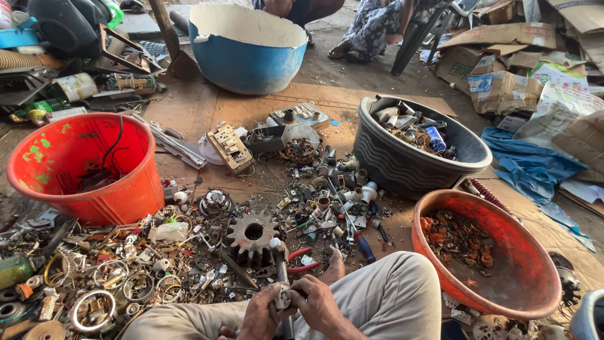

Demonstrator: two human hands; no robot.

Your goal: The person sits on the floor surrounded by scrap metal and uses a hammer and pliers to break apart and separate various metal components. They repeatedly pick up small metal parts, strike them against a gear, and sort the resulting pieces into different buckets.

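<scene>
Across the cardboard-covered floor [207, 107]: sorting tubs — blue tub [246, 47], black basin [418, 148], red bucket [88, 167], orange bowl [487, 252] — ringing loose scrap, within reach. Nearer, rusty gear [253, 236]. Lowest, both hands, left [259, 318] and right [318, 305], clamped around a metal part [281, 277], upright, probably for leverage.

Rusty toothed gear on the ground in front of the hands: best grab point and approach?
Judging by its pose, take the rusty gear from above: it lies flat, bore facing up, scrap crowding its sides. Pinch across the toothed rim, or hook a finger through the open centre hole. The near edge is partly blocked by the metal rod that both hands hold, so come from the far side.
</scene>
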